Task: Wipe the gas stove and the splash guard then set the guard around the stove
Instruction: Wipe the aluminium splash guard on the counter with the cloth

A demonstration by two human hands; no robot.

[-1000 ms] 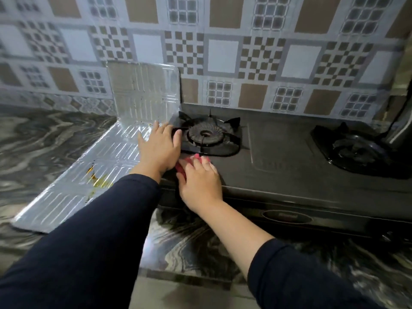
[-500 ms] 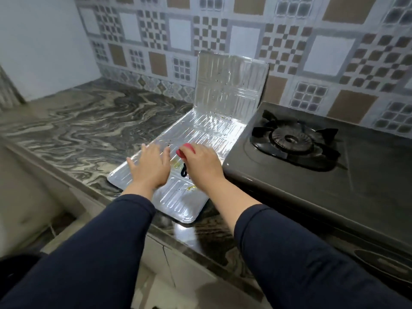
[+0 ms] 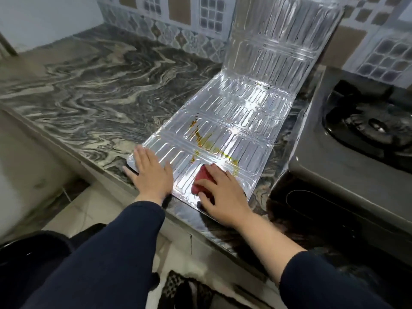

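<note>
One foil splash guard [image 3: 240, 121] lies on the marbled counter [image 3: 89, 90], just left of the gas stove [image 3: 334, 157]. Three of its panels lie flat, end to end toward the counter's front edge, and a fourth stands up against the tiled wall [image 3: 390, 52] at the back. A single streak of yellow-brown grease [image 3: 207, 141] runs across the flat panels, from the middle one down toward the nearest one.

Two hands are on the nearest panel. The left hand [image 3: 152, 172] is spread flat, fingers extended and gripping nothing, pressing the guard's front-left corner, with its thumb side over the counter edge. The right hand [image 3: 223, 192] lies palm-down over one red cloth [image 3: 201, 179], fingers curled on top of it and pressing it to the foil, just below the lower end of the grease streak. Both arms wear dark navy sleeves [image 3: 107, 259].

On the stove, one black burner [image 3: 374, 128] with its pan support is visible at the right edge; a strip of bare counter separates the stove's side from the guard. Below the counter edge there is pale floor, a patterned mat [image 3: 189, 291], and a dark rounded object at the lower left, too cut off to identify.
</note>
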